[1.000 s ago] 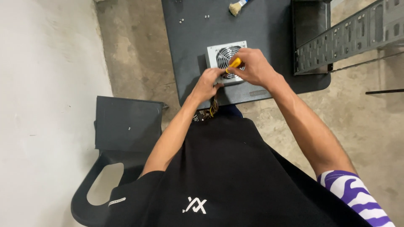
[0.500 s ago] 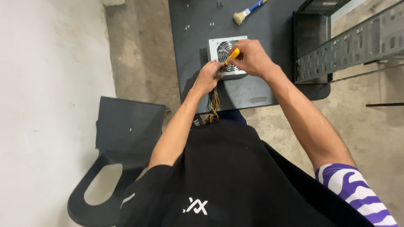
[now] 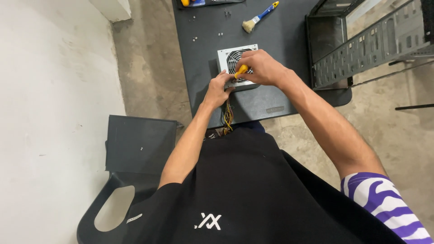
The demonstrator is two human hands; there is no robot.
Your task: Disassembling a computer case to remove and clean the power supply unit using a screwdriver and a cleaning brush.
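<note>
On the floor at the far left, a black panel [image 3: 140, 144] is leaning by a black chair [image 3: 108, 212], out of the way. Next, the left hand [image 3: 218, 90] is pressing on the near edge of the grey power box [image 3: 235, 68] with its round fan grille, keeping it from sliding on the black table [image 3: 280, 31]. Coloured wires [image 3: 227, 117] are hanging off the table edge below it. The right hand [image 3: 262, 68] is squeezing an orange-handled screwdriver [image 3: 241, 71], tip down on the box. A blue-handled brush [image 3: 258, 18] is lying farther back. An open computer case [image 3: 361, 45] is standing at the right.
</note>
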